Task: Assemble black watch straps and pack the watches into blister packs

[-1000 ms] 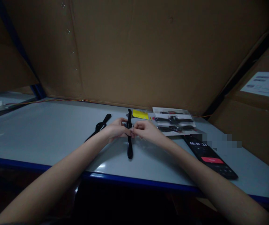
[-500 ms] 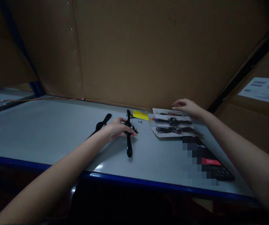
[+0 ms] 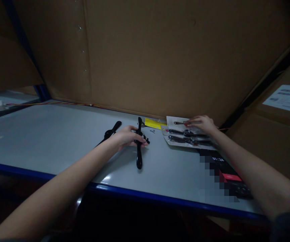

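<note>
While the left hand (image 3: 126, 137) sits half closed with its fingers across a black watch strap (image 3: 139, 159), the right hand (image 3: 203, 123) lies loosely open on a pack of watch straps (image 3: 171, 119), fingertips on its top strap. Can't tell if those fingers have hold of anything, or how firmly the left one grips. The black watch strap lies lengthwise near the middle of the tabletop (image 3: 46, 134), pointing toward the front edge, with small metal clasp parts (image 3: 145, 138) at its far end. A tiny screw (image 3: 152, 131) sits loose just beside them, near a yellow tag (image 3: 152, 123). A second black strap (image 3: 111, 131) lies just left of the left hand, and a phone (image 3: 232, 176), partly blurred, lies by the pack at right. Risks: a knock from a finger could roll the tiny screw away, and dim light would make it hard to find. Tugging hard at the pack could slide it into the phone, and pressure on the clasp could flick its parts loose.
</note>
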The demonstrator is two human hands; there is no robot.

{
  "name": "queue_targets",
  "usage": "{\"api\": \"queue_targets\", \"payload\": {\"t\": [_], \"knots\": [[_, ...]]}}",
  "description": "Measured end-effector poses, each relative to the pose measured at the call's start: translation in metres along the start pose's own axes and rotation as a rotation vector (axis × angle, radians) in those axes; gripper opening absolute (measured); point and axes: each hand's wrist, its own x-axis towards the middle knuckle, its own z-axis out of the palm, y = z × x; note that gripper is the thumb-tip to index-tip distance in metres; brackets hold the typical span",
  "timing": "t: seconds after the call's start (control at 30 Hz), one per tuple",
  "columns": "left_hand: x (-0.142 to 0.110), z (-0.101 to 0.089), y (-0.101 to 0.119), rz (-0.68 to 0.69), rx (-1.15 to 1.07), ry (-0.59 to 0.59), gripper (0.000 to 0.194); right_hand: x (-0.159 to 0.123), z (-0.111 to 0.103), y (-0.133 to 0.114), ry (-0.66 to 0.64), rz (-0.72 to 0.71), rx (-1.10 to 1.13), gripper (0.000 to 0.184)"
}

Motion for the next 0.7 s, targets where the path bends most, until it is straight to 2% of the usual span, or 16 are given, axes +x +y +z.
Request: {"api": "queue_targets", "payload": {"t": [0.2, 0.33, 0.43, 0.53, 0.6, 0.7], "knots": [[0.002, -0.002, -0.003, 0.01, -0.044, -0.033, 0.088, 0.004, -0.012, -0.001, -0.142, -0.275, -0.166, 0.017], [0.003, -0.003, -0.003, -0.008, -0.025, -0.029, 0.085, 0.005, -0.013, -0.01, -0.154, -0.335, -0.24, 0.026], [0.004, -0.005, -0.005, 0.013, -0.039, -0.065, 0.086, 0.011, -0.008, -0.012, -0.166, -0.319, -0.272, 0.028], [0.005, -0.006, -0.006, 0.017, -0.024, -0.071, 0.088, 0.022, -0.002, -0.006, -0.208, -0.22, -0.298, 0.045], [0.004, -0.005, -0.005, 0.002, -0.006, -0.057, 0.086, 0.028, 0.0, 0.001, -0.266, -0.137, -0.32, 0.056], [0.003, -0.004, -0.004, -0.01, 0.001, -0.055, 0.082, 0.03, 0.005, 0.011, -0.4, -0.065, -0.358, 0.064]]}}
